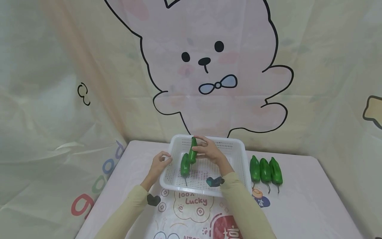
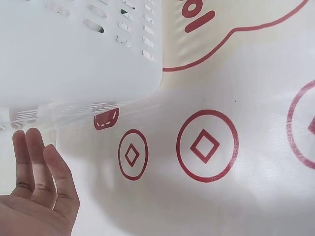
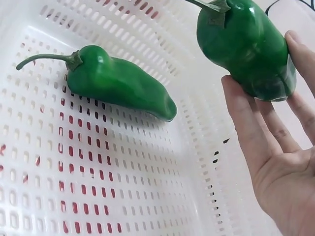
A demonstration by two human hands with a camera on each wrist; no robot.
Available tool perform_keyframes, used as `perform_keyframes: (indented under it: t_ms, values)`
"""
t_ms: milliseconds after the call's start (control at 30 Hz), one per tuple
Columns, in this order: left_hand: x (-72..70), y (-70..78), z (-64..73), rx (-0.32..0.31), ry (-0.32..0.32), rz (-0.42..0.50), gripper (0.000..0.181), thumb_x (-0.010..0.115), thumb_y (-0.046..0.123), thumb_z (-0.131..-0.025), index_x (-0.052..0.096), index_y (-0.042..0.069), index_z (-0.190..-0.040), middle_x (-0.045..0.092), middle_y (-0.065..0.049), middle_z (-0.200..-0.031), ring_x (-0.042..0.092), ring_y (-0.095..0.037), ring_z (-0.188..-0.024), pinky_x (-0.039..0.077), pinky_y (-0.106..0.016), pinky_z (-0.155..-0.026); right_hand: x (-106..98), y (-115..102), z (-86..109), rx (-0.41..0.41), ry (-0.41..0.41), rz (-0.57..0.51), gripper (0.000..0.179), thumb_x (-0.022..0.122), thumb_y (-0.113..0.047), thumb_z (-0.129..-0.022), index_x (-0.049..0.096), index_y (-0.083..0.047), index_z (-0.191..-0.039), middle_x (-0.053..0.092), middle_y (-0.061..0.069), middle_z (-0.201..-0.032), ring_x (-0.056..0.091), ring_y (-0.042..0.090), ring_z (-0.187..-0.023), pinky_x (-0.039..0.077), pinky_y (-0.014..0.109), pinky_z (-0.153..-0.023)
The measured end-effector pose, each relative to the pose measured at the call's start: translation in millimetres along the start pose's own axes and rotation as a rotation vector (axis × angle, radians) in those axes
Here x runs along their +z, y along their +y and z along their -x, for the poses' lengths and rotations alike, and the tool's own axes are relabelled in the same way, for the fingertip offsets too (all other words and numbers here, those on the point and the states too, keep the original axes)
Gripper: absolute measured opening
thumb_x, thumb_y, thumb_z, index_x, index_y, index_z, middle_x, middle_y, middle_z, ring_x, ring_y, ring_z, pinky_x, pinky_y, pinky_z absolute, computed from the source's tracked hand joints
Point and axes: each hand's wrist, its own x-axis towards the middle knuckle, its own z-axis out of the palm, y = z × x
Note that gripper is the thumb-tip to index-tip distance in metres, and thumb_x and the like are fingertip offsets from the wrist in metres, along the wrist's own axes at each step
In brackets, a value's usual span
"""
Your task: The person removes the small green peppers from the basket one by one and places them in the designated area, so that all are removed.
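My right hand (image 1: 210,151) grips a green pepper (image 1: 193,151) above the left part of a white plastic basket (image 1: 244,159). In the right wrist view, the fingers of the right hand (image 3: 285,172) hold the tip end of this pepper (image 3: 246,44), its stem pointing away from the palm. A second green pepper (image 1: 185,165) lies on the perforated basket floor, also seen as a whole pepper (image 3: 118,83) with a curved stem. At the basket's left rim is my left hand (image 1: 159,165). In the left wrist view, three fairly straight fingers of that hand (image 2: 44,187) reach up by the basket's edge.
Three green peppers (image 1: 265,171) lie side by side on the table, right of the basket. Beneath everything is a pale printed tablecloth (image 1: 310,199). A curtain with a cartoon animal (image 1: 209,109) hangs behind the table's far edge.
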Motion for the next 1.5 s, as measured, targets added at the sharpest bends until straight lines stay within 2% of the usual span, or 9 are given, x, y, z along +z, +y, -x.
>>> perform_keyframes:
  t_ms: [233,433,633,800,1067,1300,1500]
  values:
    - [0.6,-0.5,-0.3,-0.008,0.004,-0.009,0.015,0.067,0.016,-0.097,0.061,0.008,-0.107,0.062,-0.022,-0.119,0.068,-0.033,-0.093,0.063,-0.042,-0.071,-2.2,-8.4,4.5,-0.004,0.003,0.044,0.072,0.078,-0.011,-0.091,0.043,-0.016,-0.154,0.056,0.022,-0.137,0.067,0.036,-0.108,0.052,0.061,-0.094]
    - [0.7,-1.1,-0.3,-0.006,0.007,-0.004,0.015,0.067,0.017,-0.097,0.061,0.008,-0.107,0.061,-0.024,-0.120,0.068,-0.035,-0.093,0.063,-0.042,-0.071,-3.2,-19.5,8.8,-0.001,0.014,0.064,0.075,0.080,-0.013,-0.090,0.042,-0.016,-0.155,0.054,0.021,-0.140,0.065,0.037,-0.111,0.054,0.057,-0.093]
    - [0.0,-2.4,-1.1,0.006,-0.007,0.006,0.016,0.067,0.016,-0.098,0.060,0.006,-0.108,0.060,-0.027,-0.123,0.068,-0.036,-0.095,0.063,-0.044,-0.071,-5.6,-29.6,13.2,-0.013,0.006,0.034,0.070,0.077,-0.007,-0.092,0.044,-0.016,-0.153,0.053,0.023,-0.138,0.065,0.038,-0.110,0.056,0.055,-0.091]
    - [-0.1,-1.9,-2.0,-0.007,-0.003,0.001,0.014,0.067,0.014,-0.097,0.060,0.006,-0.107,0.061,-0.026,-0.122,0.068,-0.036,-0.094,0.063,-0.044,-0.072,-8.3,-34.0,15.8,-0.024,-0.007,0.010,0.067,0.073,-0.002,-0.093,0.045,-0.015,-0.153,0.053,0.024,-0.136,0.065,0.037,-0.108,0.057,0.054,-0.090]
    - [-0.4,0.1,0.0,-0.010,-0.011,0.003,0.016,0.067,0.017,-0.098,0.060,0.007,-0.108,0.061,-0.025,-0.124,0.068,-0.036,-0.097,0.063,-0.045,-0.072,-15.3,-38.8,22.5,-0.042,-0.002,0.081,0.070,0.075,-0.005,-0.093,0.043,-0.016,-0.154,0.050,0.024,-0.140,0.065,0.038,-0.110,0.057,0.055,-0.089]
    - [0.0,4.6,-0.2,-0.010,-0.035,0.006,0.014,0.062,0.008,-0.100,0.058,-0.001,-0.111,0.061,-0.029,-0.120,0.066,-0.046,-0.099,0.062,-0.053,-0.076,-25.8,-44.3,32.6,-0.075,0.004,0.134,0.072,0.075,-0.005,-0.092,0.041,-0.013,-0.155,0.048,0.025,-0.142,0.062,0.039,-0.114,0.057,0.056,-0.088]
    - [0.2,2.8,-0.1,-0.022,-0.018,0.012,0.015,0.066,0.014,-0.099,0.059,0.005,-0.109,0.062,-0.025,-0.120,0.068,-0.040,-0.098,0.063,-0.048,-0.074,-34.1,-44.9,40.7,-0.078,0.029,0.162,0.069,0.076,-0.006,-0.092,0.045,-0.016,-0.153,0.051,0.022,-0.139,0.063,0.037,-0.113,0.059,0.052,-0.086]
